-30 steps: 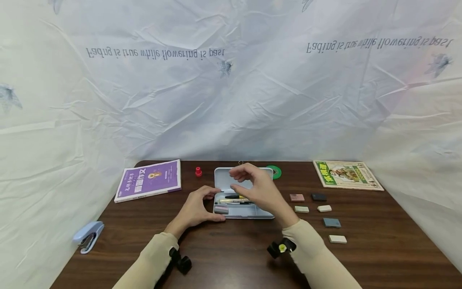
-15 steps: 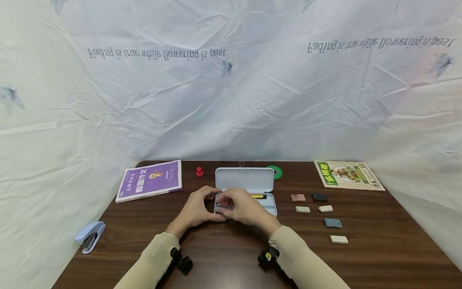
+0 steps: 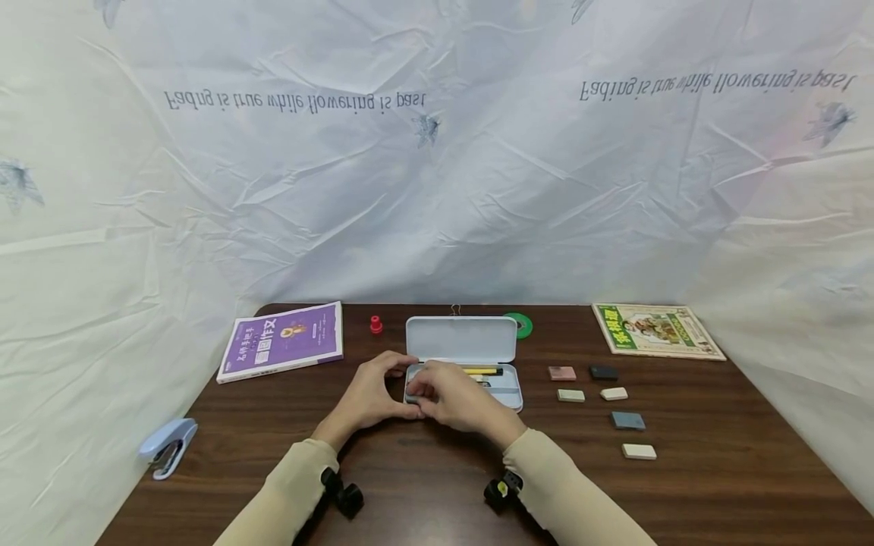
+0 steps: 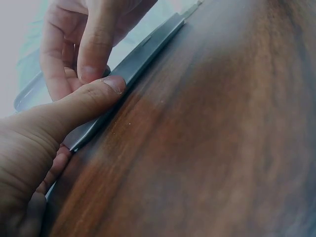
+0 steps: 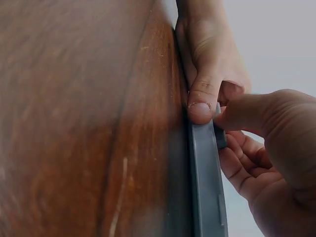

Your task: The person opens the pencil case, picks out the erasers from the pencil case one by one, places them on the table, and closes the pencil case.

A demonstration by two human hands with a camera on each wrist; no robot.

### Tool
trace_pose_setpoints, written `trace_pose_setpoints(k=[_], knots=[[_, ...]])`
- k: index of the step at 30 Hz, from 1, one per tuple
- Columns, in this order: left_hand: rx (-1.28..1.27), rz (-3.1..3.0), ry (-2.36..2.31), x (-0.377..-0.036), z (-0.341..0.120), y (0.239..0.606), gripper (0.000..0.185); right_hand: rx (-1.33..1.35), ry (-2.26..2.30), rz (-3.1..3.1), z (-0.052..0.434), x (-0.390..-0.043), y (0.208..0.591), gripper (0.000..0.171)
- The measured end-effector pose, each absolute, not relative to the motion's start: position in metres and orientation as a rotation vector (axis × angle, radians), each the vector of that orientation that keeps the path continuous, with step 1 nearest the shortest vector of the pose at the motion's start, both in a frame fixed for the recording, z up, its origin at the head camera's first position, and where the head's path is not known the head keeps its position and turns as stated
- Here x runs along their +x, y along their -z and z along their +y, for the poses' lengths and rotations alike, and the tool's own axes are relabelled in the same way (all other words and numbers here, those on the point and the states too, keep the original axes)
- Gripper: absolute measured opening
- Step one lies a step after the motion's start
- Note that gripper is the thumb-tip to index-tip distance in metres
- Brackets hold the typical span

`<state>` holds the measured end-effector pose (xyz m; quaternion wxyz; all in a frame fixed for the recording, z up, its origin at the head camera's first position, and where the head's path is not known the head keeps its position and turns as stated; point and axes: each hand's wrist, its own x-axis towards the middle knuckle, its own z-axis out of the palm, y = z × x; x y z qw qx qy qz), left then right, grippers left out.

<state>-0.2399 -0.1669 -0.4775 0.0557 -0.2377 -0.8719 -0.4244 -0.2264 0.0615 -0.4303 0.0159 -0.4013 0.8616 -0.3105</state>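
A person's left hand (image 3: 369,398) gripped the near-left corner of an open pencil case (image 3: 501,393), thumb pressed on its front rim and fingers curled round the end, at the middle of the dark wooden tabletop (image 3: 423,485). The right hand (image 3: 454,402) reached into the left end of the case, its fingers (image 3: 418,390) bent over something small; whether they pinched it could not be made out. A yellow pen (image 3: 483,371) lay inside the case, and six erasers (image 3: 570,395) sat right of it. Done well, the step probably calls for a firm brace on the case and a light, level pinch.
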Motion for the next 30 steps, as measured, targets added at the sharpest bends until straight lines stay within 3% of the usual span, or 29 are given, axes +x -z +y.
trace_pose_setpoints(k=[11, 21, 30], knots=[[-0.715, -2.636, 1.262, -0.24, -0.164, 0.477, 0.091, -1.299, 1.142, 2.759, 0.088, -0.222, 0.397, 0.018], [-0.698, -2.661, 1.278, -0.238, -0.164, 0.476, 0.09, -1.267, 1.245, 2.912, 0.156, -0.217, 0.365, 0.027], [-0.692, -2.671, 1.259, -0.238, -0.167, 0.476, 0.09, -1.073, 1.262, 3.017, 0.219, -0.203, 0.357, 0.034]])
